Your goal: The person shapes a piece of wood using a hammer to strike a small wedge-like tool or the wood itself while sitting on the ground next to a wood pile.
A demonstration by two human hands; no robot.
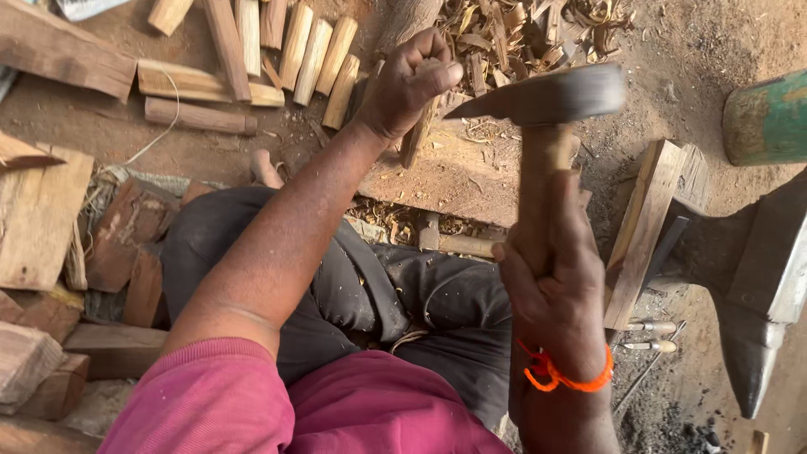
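Note:
My left hand [409,81] is shut around a thin upright wooden stick [414,141], standing it on a worn wooden chopping block [458,178]. My right hand [551,282], with an orange thread at the wrist, grips the wooden handle of a hatchet [538,105]. The grey metal head is raised and blurred, level with my left fist and just to its right. I sit cross-legged in dark trousers behind the block.
Several shaped wooden sticks [294,50] lie in a row at the top left. Wood shavings [521,34] pile beyond the block. Rough wood chunks [42,219] lie at left. A dark metal anvil [761,277] and a green cylinder [767,118] stand at right.

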